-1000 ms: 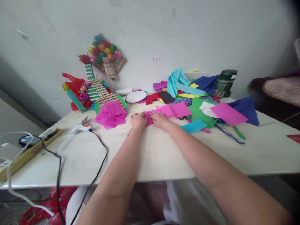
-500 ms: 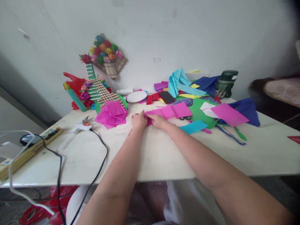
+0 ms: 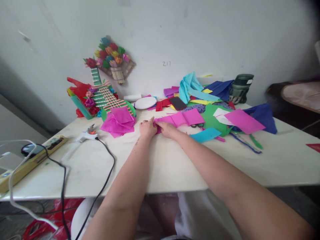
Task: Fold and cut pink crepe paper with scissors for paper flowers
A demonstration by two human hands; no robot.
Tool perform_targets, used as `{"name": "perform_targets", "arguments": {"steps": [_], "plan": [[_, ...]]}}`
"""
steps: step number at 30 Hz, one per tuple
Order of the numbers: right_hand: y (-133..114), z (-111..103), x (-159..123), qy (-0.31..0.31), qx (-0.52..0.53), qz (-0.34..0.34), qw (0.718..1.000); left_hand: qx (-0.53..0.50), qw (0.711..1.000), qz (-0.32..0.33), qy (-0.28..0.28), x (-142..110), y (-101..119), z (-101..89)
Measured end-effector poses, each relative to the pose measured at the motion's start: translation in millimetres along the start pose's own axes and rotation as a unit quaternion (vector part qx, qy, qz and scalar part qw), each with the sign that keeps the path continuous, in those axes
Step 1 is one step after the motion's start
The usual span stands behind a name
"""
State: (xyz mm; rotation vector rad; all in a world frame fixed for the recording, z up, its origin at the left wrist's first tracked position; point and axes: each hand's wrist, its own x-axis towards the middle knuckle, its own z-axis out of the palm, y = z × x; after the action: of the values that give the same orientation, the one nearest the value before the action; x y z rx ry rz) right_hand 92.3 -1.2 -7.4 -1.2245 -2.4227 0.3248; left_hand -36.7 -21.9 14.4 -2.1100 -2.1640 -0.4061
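Note:
A long pink crepe paper strip [image 3: 177, 119] with crosswise creases lies on the white table, stretching right from my hands. My left hand [image 3: 148, 127] is closed on its left end, the thumb pointing up. Right beside it, my right hand [image 3: 166, 128] grips the same end, its forefinger meeting the left hand. The paper between the fingers is mostly hidden. Scissors [image 3: 197, 126] lie partly under the strip's right end. Left of my hands is a loose pile of pink crepe paper [image 3: 118, 122].
A glue gun [image 3: 87, 133] with a black cord and a power strip [image 3: 35, 161] are at left. A paper-flowered guitar model [image 3: 107, 95] stands behind. Coloured papers, a phone [image 3: 177, 103], a blue paper piece [image 3: 206, 135] and a dark green bottle [image 3: 241, 89] lie or stand right.
Both hands stay at the left end of the pink strip with almost the same grip. The whole view has shifted very slightly.

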Motion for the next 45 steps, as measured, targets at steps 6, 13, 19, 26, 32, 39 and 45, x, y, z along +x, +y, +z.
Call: {"name": "perform_targets", "arguments": {"steps": [6, 13, 19, 26, 32, 39, 45], "plan": [[2.7, 2.4, 6.0, -0.021, -0.023, 0.000, 0.999, -0.046, 0.996, -0.061, 0.035, 2.1, -6.3, -6.3], [4.5, 6.8, 5.6, -0.002, -0.042, -0.015, 0.999, -0.043, 0.987, -0.153, 0.029, 5.3, -12.1, -6.1], [2.8, 4.4, 3.5, -0.002, -0.034, -0.006, 0.999, -0.037, 0.989, -0.142, -0.006, 6.3, -11.1, -5.2], [0.4, 2.0, 1.5, 0.007, -0.017, -0.011, 1.000, -0.030, 0.993, -0.104, -0.047, 5.2, -2.0, -9.6], [3.5, 4.4, 4.2, -0.002, -0.025, -0.013, 1.000, -0.033, 0.996, -0.087, -0.015, 0.8, 4.3, -9.0], [5.4, 5.9, 5.8, 0.002, -0.029, -0.032, 0.999, -0.030, 0.998, -0.055, 0.020, -0.1, 5.8, -2.4], [0.7, 1.5, 1.8, 0.007, -0.053, -0.023, 0.998, -0.025, 0.999, -0.030, 0.029, -2.0, 6.5, -5.2]]}}
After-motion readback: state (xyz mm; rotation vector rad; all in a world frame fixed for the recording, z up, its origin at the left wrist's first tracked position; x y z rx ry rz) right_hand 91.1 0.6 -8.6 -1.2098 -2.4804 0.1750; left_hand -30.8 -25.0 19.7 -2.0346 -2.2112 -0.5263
